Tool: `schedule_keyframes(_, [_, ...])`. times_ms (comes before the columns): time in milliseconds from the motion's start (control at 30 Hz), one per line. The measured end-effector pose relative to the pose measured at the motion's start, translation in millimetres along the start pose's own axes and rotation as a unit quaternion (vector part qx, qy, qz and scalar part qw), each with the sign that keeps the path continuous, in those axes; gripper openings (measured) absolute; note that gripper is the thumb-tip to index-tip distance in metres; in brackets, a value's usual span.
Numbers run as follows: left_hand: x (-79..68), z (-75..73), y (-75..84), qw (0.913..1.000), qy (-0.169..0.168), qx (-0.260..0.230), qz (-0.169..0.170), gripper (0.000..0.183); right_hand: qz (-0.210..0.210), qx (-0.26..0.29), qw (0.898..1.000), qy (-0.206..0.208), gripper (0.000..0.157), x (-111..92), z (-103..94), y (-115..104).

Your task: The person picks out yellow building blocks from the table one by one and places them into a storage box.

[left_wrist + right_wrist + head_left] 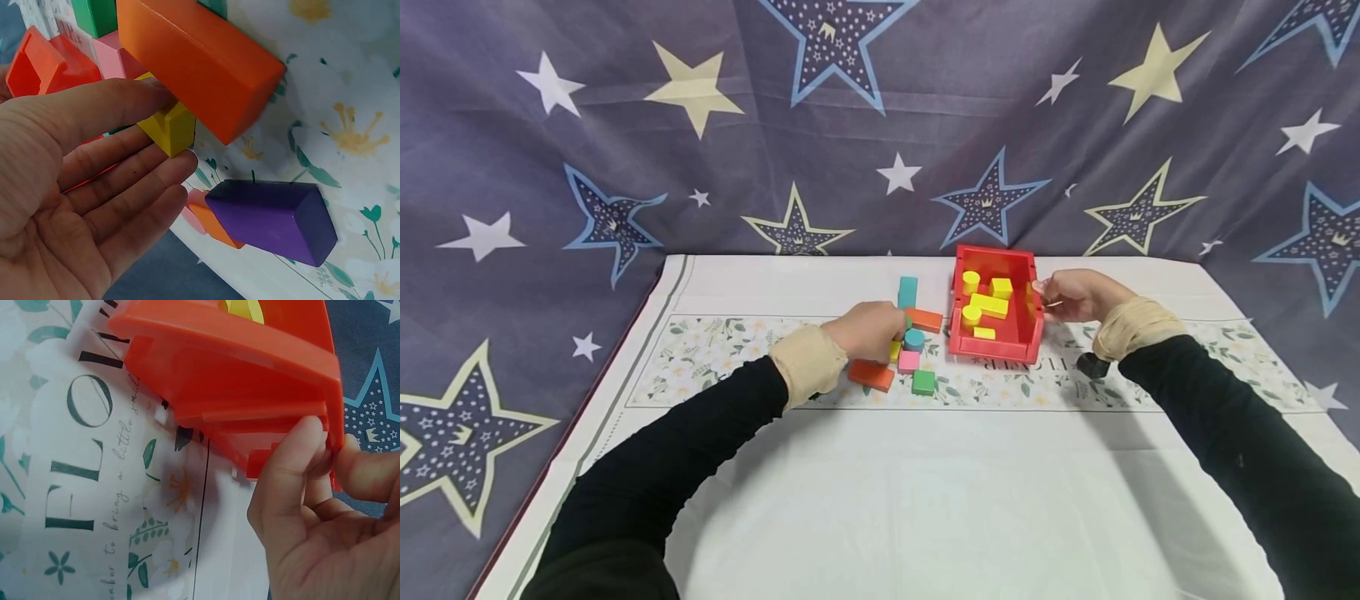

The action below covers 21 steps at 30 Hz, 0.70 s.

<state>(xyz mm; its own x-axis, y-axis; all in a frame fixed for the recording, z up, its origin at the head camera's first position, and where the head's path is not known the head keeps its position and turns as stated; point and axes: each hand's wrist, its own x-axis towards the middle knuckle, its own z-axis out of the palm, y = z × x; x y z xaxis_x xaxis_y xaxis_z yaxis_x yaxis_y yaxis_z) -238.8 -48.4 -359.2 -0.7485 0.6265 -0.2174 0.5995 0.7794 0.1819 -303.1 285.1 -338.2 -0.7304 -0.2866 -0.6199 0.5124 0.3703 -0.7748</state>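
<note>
In the head view my left hand (868, 332) reaches into a cluster of coloured blocks left of the red bin (985, 346). The left wrist view shows its thumb and fingers pinching a yellow block (180, 128), its other fingers fairly straight. Close by are an orange block (206, 65), a pink block (115, 53) and a purple block (275, 219). My right hand (1078, 296) grips the bin's right side, thumb and bent fingers at the rim in the right wrist view. Inside the bin lie several yellow blocks (989, 306), some round, some rectangular.
A teal block (907, 292), another orange block (924, 320), a blue round block (913, 339) and a green block (923, 382) lie around the left hand. A floral runner (715, 358) crosses the white table (925, 500). A star-patterned cloth (820, 150) hangs behind.
</note>
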Motion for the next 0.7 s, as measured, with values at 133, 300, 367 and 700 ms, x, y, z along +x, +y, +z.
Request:
schedule_keyframes(133, [-0.8,-0.4,-0.5,1.0000,0.000,0.001,0.002,0.038,-0.002,0.003,1.000,-0.004,0.026,-1.0,0.5,-0.1])
schedule_keyframes(300, [-1.4,-1.5,-1.0,1.0000,-0.006,0.003,-0.004,0.035,-0.002,0.001,1.000,-0.004,0.025,-1.5,1.4,0.0])
schedule_keyframes(367, [-2.0,-2.2,-1.1,0.9999,-0.007,0.004,-0.007,0.030,-0.002,-0.001,1.000,-0.002,0.022,-1.3,1.1,0.1])
schedule_keyframes(700, [-6.3,-6.3,-2.8,0.9998,-0.005,0.012,-0.014,0.010,0.000,0.004,1.000,-0.008,0.023,0.6,-0.3,0.5])
